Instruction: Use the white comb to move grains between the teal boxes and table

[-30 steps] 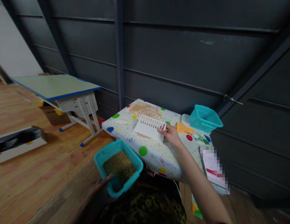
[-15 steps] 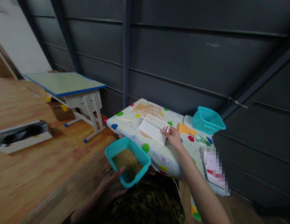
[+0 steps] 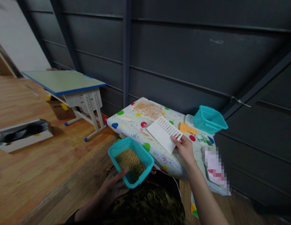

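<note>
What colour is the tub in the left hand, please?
The tub in the left hand is turquoise, as the head view, the only one, shows.

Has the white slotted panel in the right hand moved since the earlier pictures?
Yes. Judged against the printed tablecloth, the white slotted panel has moved right and toward the near edge, uncovering a red balloon print it hid before.

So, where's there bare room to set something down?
The green-topped desk shows a bare stretch inside its blue edging. On the patterned table, a gap lies between the scattered beans and the orange cloth. Its right side is crowded: the cloth, a teal tub and a green-and-white packet. The right hand and white slotted sheet occupy the middle.
</note>
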`<state>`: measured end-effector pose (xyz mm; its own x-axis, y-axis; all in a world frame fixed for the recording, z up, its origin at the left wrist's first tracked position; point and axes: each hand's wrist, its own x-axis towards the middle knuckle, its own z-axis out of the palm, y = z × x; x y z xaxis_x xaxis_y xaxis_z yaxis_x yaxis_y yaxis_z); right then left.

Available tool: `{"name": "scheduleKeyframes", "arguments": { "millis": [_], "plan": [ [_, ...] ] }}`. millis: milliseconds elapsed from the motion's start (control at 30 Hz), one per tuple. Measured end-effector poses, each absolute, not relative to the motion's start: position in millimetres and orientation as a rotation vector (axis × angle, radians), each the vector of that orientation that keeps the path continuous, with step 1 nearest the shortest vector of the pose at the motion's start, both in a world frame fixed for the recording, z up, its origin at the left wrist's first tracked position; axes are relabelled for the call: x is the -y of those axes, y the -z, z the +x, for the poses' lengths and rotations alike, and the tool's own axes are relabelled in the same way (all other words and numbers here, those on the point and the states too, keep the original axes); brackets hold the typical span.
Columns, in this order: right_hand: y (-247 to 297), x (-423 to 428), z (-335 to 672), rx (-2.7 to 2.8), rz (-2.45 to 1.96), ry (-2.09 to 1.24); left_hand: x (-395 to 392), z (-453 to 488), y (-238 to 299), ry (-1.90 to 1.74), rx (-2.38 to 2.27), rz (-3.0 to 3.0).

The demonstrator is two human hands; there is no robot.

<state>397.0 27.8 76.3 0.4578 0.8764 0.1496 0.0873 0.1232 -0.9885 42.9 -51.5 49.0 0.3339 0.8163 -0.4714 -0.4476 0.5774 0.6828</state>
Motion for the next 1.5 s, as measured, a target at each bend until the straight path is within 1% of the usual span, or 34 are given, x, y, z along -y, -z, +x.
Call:
{"name": "scheduleKeyframes", "arguments": {
  "millis": [100,367,500,767,1033,1233,1500],
  "plan": [
    [-72.7,-7.0,403.2,0.892,-1.369,-0.724,49.6,43.7,-48.2,-0.816,-0.930,0.473],
    [-81.4,14.0,408.0,0.764,-1.401,-0.702,47.1,48.2,-48.2,-0.881,-1.016,0.422],
    [-82.1,17.9,408.9,0.746,-1.407,-0.753,49.6,47.8,-53.5,-0.900,-0.944,0.469],
    [-83.9,23.8,395.8,0.798,-1.395,-0.840,43.7,53.5,-62.8,-0.824,-1.033,0.411],
    [-83.1,35.6,367.6,0.852,-1.362,-0.974,39.3,51.1,-49.8,-0.807,-1.035,0.442],
    [-75.3,21.6,382.4,0.766,-1.335,-0.788,30.9,51.1,-40.5,-0.734,-1.104,0.413],
    [-68.9,2.9,390.0,0.768,-1.344,-0.793,26.8,48.5,-28.5,-0.758,-1.142,0.373]
  ]
}}
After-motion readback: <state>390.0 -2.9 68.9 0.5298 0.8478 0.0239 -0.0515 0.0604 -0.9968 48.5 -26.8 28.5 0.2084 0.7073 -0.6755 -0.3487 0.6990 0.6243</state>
